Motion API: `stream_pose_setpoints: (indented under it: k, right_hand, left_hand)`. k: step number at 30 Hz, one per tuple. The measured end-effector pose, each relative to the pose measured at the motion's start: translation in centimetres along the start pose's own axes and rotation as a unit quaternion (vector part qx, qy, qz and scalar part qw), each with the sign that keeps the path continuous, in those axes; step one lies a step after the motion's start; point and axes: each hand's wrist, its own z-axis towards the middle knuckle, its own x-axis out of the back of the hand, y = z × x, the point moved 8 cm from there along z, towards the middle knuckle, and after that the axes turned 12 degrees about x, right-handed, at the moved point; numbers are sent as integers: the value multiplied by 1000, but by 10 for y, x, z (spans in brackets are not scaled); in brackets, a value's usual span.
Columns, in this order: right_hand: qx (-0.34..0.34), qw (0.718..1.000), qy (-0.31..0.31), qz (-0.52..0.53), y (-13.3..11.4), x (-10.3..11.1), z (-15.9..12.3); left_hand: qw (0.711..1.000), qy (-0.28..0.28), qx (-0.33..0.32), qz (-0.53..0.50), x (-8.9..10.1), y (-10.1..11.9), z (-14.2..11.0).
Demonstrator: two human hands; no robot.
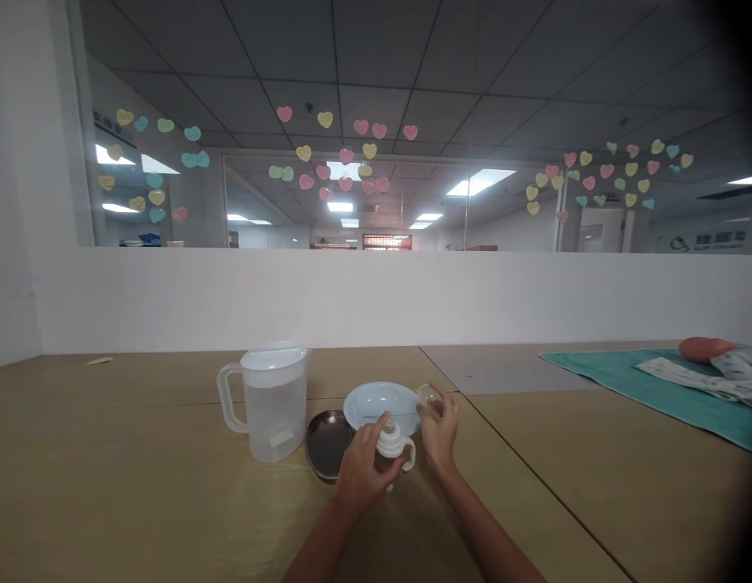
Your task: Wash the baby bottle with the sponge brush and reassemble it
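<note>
My left hand (359, 468) is closed around a baby bottle (390, 444) with a white collar, a nipple on top and a white side handle; its lower body is mostly hidden. To the right, my right hand (442, 429) grips a clear cap (429, 397), held apart from the bottle at the bowl's right rim. Just behind the bottle stands a pale blue bowl (367, 392), with a thin utensil seemingly lying in it. A dark metal tray (325, 444) lies left of the bottle, partly covered by my left hand.
A translucent lidded pitcher (275, 405) with liquid inside stands to the left, its handle pointing left. At the far right a green cloth (618, 380) bears a patterned white cloth (685, 379) and an orange-red object (705, 349). A white low wall (376, 300) with glass above closes the back.
</note>
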Motion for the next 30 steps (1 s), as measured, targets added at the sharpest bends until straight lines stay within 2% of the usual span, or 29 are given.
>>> stream_pose_setpoints:
  k: [3,5,9,15,22,27,30]
  right_hand:
    - [-32,996,-70,53,24,-13,2]
    - [-21,989,-124,82,30,-25,-1]
    - [14,977,-191,95,25,-42,-10]
    - [-31,956,-276,96,19,-53,-18]
    - [-19,948,-311,61,4,-51,-20]
    - [13,954,-296,42,1,-49,-16]
    - [13,950,-310,40,2,-50,-18]
  left_hand:
    - [1000,-6,5,2,0,0,0]
    - [1000,-5,15,0,0,-2,0]
    - [1000,1,31,-5,-1,-8,0]
    - [999,-10,46,-12,-2,-10,1]
    - [999,-10,37,-12,-4,-10,0]
    - [999,-8,39,-16,-4,-11,0]
    - [999,-12,41,-19,-3,-10,1]
